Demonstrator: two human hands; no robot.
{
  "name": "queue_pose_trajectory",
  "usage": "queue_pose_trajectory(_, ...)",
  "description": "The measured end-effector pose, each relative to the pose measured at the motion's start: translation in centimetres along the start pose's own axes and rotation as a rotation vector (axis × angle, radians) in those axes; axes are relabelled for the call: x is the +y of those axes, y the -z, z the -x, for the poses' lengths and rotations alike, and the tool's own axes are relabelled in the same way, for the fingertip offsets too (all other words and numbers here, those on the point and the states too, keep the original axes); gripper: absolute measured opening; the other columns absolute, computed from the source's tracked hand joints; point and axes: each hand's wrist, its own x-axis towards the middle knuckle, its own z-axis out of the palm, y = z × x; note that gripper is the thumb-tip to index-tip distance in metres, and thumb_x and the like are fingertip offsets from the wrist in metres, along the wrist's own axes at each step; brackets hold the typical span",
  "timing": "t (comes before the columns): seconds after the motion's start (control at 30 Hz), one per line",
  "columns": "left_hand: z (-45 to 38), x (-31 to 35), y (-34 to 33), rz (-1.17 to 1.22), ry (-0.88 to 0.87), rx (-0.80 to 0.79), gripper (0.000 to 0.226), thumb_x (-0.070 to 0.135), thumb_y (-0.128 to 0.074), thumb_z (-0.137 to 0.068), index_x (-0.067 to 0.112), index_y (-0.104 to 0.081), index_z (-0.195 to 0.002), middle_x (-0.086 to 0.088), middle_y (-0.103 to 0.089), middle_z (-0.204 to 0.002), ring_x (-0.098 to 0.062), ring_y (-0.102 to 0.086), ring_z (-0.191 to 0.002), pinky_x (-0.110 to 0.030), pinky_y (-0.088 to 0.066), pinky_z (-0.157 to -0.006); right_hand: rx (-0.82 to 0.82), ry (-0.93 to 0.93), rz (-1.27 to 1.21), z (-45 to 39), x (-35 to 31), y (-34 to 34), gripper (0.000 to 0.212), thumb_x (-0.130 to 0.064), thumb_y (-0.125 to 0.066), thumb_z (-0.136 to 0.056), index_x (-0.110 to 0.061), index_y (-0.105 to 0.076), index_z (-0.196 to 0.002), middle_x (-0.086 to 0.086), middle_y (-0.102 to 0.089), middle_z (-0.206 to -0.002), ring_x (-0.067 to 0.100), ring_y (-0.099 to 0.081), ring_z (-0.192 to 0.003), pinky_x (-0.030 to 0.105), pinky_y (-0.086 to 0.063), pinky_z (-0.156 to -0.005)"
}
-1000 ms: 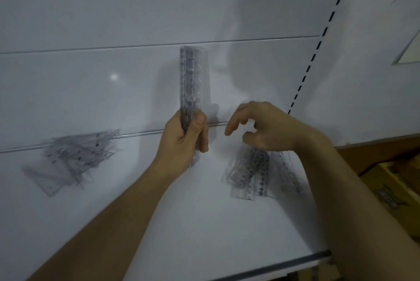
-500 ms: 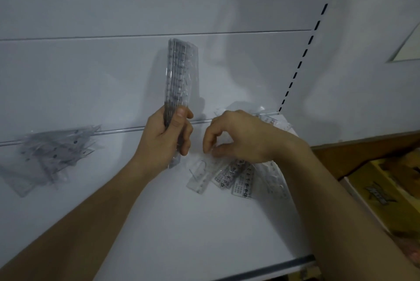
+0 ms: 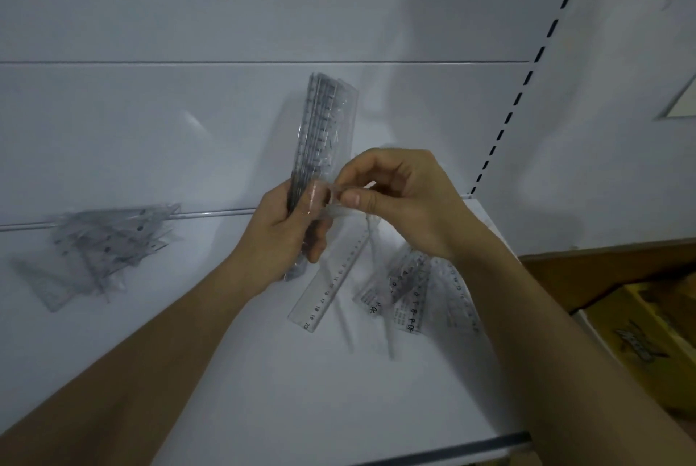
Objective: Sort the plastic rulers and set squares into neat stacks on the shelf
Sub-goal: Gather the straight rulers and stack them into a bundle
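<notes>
Upright in the left hand (image 3: pixel 290 228), the gripped bundle of clear plastic rulers (image 3: pixel 320 149) stands just beside the right hand (image 3: pixel 399 202), which pinches one clear ruler (image 3: pixel 331 277) slanting down toward the white shelf (image 3: pixel 263 371).

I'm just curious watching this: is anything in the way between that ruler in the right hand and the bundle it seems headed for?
Nothing visible. The right hand pinches a clear ruler right beside the upright bundle of rulers gripped by the left hand.
</notes>
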Motion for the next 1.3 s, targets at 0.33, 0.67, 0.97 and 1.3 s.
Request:
queue_pose_trajectory(0.33, 0.2, 0.0, -0.1, 0.026, -0.007, -0.031, 0.035, 0.043, -0.044, -0.098, 0.015, -0.053, -0.078, -0.001, -0.047, -0.058, -0.023, -0.043, -0.047, -0.033, -0.042, -0.046, 0.274, 0.033, -0.191, -0.4, 0.1, -0.4, 0.011, 0.008, -0.052, -0.099, -0.002, -0.053, -0.100, 0.017, -0.074, -0.102, 0.026, -0.072, -0.102, 0.035, -0.059, -0.075)
queue_pose_trajectory(0.67, 0.1, 0.4, 0.2, 0.072, 0.027, -0.006, 0.049, 0.047, -0.047, -0.094, -0.001, -0.053, -0.098, -0.006, -0.048, -0.066, -0.018, -0.041, -0.045, -0.027, -0.039, -0.044, 0.607, -0.040, -0.335, -0.4, -0.8, 0.2, 0.009, -0.010, -0.049, -0.105, -0.010, -0.041, -0.105, 0.006, -0.077, -0.106, 0.024, -0.073, -0.094, 0.030, -0.053, -0.067)
queue_pose_trajectory(0.97, -0.1, 2.1, 2.1, 0.140, -0.045, 0.099, 0.044, 0.049, -0.045, -0.097, 0.007, -0.056, -0.090, -0.009, -0.052, -0.064, -0.022, -0.049, -0.045, -0.029, -0.042, -0.045, 0.633, -0.147, -0.424, -0.4, -0.9, 1.5, 0.008, -0.005, -0.062, -0.098, -0.005, -0.061, -0.105, 0.007, -0.070, -0.084, 0.020, -0.067, -0.070, 0.027, -0.050, -0.058)
queue_pose_trajectory(1.3, 1.3, 2.2, -0.5, 0.201, 0.126, -0.167, 0.051, 0.052, -0.050, -0.086, 0.004, -0.058, -0.101, -0.014, -0.061, -0.071, -0.023, -0.050, -0.043, -0.030, -0.046, -0.044, 0.422, -0.074, -0.022, -0.1, 0.0, -1.2, 0.008, -0.016, -0.072, -0.092, -0.011, -0.070, -0.096, 0.009, -0.068, -0.072, 0.024, -0.067, -0.061, 0.034, -0.054, -0.056)
